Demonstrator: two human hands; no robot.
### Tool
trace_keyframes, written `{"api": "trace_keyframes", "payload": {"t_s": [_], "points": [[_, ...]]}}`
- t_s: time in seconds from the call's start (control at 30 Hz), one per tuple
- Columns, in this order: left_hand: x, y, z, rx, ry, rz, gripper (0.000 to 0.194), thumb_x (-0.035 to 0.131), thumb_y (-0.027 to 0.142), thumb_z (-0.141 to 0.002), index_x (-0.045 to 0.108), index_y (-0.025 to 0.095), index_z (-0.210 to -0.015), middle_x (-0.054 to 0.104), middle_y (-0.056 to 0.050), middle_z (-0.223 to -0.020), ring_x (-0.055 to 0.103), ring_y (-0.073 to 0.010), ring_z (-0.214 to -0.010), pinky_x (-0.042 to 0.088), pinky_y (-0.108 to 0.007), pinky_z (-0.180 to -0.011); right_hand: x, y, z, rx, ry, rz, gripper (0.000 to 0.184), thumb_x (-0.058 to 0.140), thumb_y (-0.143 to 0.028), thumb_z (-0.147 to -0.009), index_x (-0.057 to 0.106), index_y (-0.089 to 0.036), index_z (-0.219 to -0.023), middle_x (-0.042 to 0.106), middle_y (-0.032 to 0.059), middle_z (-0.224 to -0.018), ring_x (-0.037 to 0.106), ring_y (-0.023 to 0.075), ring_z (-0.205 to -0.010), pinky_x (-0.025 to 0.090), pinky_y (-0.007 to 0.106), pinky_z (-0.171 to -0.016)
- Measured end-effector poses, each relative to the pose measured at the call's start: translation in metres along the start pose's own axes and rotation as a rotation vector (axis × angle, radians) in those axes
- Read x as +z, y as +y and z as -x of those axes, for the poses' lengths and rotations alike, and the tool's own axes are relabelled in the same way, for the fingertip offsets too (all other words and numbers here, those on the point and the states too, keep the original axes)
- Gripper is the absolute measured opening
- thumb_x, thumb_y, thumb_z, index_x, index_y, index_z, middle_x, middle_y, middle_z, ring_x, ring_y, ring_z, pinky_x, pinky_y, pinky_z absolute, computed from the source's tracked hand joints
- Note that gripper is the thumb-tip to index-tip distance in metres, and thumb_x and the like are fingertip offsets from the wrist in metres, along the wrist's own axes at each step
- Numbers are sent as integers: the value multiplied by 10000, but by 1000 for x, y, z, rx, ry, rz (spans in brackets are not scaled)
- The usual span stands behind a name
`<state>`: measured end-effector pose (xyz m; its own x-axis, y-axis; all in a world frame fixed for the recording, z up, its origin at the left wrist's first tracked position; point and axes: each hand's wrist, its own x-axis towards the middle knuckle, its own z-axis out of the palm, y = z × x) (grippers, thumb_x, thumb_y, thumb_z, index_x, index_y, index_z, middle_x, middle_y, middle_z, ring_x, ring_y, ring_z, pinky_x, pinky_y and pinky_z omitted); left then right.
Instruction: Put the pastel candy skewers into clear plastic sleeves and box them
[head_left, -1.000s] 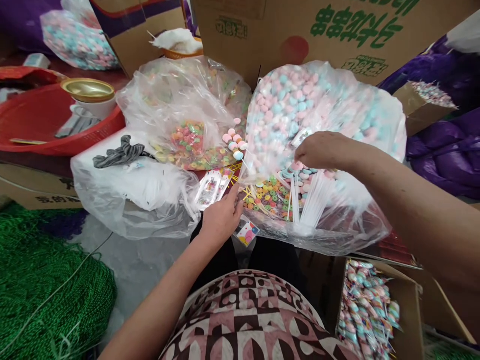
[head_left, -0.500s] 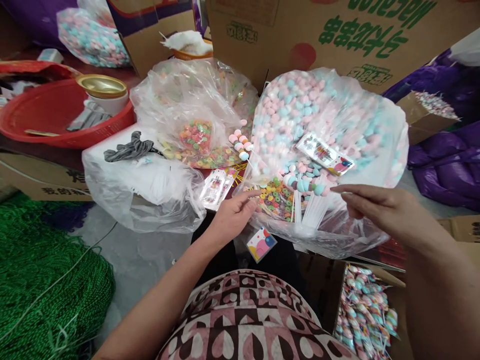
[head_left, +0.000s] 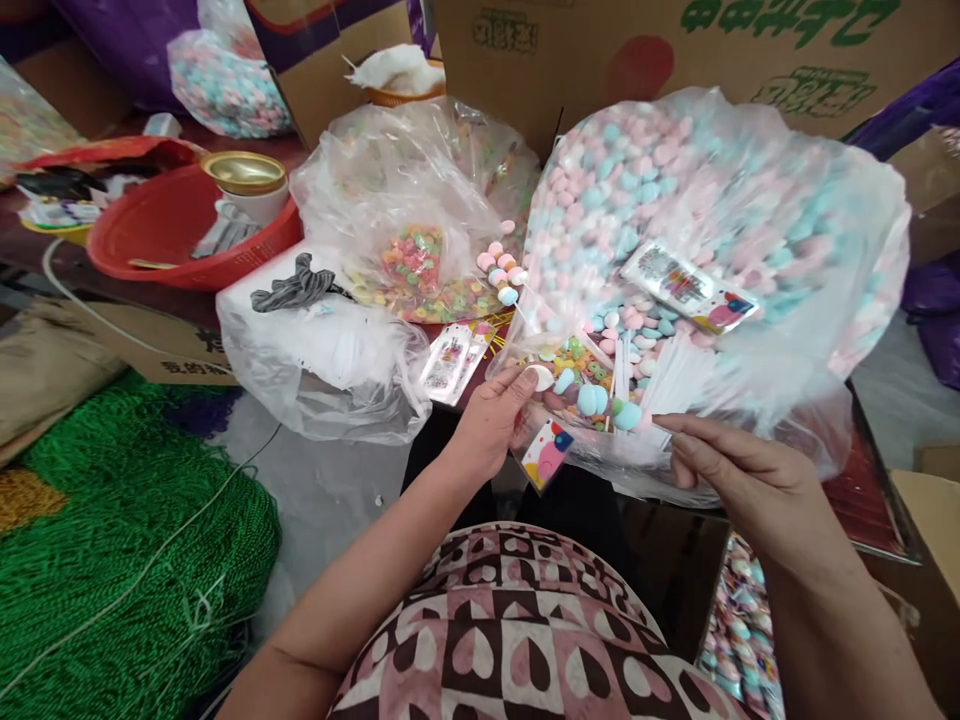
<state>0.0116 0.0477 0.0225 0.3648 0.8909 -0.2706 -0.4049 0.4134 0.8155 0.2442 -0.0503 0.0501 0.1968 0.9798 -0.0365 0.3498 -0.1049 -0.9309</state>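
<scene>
My right hand (head_left: 750, 475) pinches the stick end of a candy skewer (head_left: 592, 400), threaded with pastel blue, pink and green pieces. The skewer points left towards my left hand (head_left: 491, 415). Between the left thumb and forefinger is a white round candy (head_left: 538, 377), close to the skewer's far end. A printed packet (head_left: 546, 455) with coloured dots hangs just below the left fingers; whether they grip it is hidden. Under the skewer lie ring candies (head_left: 571, 350) in clear plastic and white sticks (head_left: 679, 380).
A large clear bag of pink and blue candies (head_left: 592, 190) carries a silver packet (head_left: 686, 285). Left of it are a bag of ring candies (head_left: 450, 290), more packets (head_left: 455, 360) and a red basin (head_left: 150, 235). A box of wrapped skewers (head_left: 742, 630) stands low right.
A white candy now shows at my left fingertips, where none was visible before. The skewer has come nearer my left hand. The whole view has shifted, scene sliding right.
</scene>
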Motion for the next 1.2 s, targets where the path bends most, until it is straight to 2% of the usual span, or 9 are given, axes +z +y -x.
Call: {"api": "trace_keyframes", "payload": {"t_s": [0.23,0.4,0.53,0.7,0.8,0.87,0.97,1.07,1.2], "points": [[2,-1,0,-39,62,8,378,720,446,-784,719,170,-1043,718,-17,-737,381,-16,-400,225,-165,-372,14,6,0,136,43,-368,235,783,-376,-742,796,-225,-921,544,-24,-446,493,118,-465,357,271,-522],[9,-9,2,-23,26,7,400,743,432,-757,739,191,-1076,733,-20,-815,592,-82,-608,479,-203,-584,22,13,0,203,6,-431,255,777,-367,-742,787,-203,-937,516,-37,-432,464,105,-442,331,253,-489],[9,-9,4,65,40,-138,323,664,359,-831,741,207,-1105,739,-19,-910,658,-139,-870,516,-251,-783,23,20,2,129,17,-307,271,758,-375,-772,783,-207,-983,545,-35,-460,491,103,-475,361,247,-518],[4,-8,8,350,80,-558,361,562,311,-892,696,180,-1201,732,-52,-1113,646,-178,-1043,494,-294,-930,21,9,13,37,64,-69,282,693,-389,-844,772,-206,-1044,568,-24,-531,514,113,-514,393,247,-513],[2,-11,8,551,93,-784,354,547,280,-894,690,188,-1204,730,-72,-1128,659,-180,-1007,492,-301,-933,22,-4,22,-33,65,86,287,652,-383,-878,761,-227,-1093,583,-23,-560,532,113,-523,420,242,-518],[2,-13,7,552,109,-802,339,538,272,-897,691,190,-1188,741,-64,-1051,671,-158,-879,513,-282,-855,25,-10,27,-53,30,151,312,632,-391,-891,748,-237,-1136,604,-21,-567,550,115,-525,446,241,-532],[2,-13,5,410,94,-653,351,514,321,-917,673,178,-1195,741,-40,-955,649,-128,-744,524,-248,-721,30,-7,28,3,-102,132,412,598,-445,-903,705,-215,-1228,650,-4,-583,584,134,-519,482,255,-533],[2,-11,6,397,52,-604,374,511,352,-924,671,171,-1210,739,-47,-1045,655,-140,-873,520,-255,-805,33,1,26,98,-222,8,504,584,-495,-903,658,-184,-1293,672,10,-601,600,147,-522,505,268,-534],[0,-11,9,449,-14,-658,433,542,400,-916,644,187,-1279,726,-50,-1141,647,-149,-982,488,-268,-903,39,3,28,187,-282,-164,442,582,-482,-917,678,-188,-1233,647,-5,-567,571,123,-511,481,240,-533]]}}
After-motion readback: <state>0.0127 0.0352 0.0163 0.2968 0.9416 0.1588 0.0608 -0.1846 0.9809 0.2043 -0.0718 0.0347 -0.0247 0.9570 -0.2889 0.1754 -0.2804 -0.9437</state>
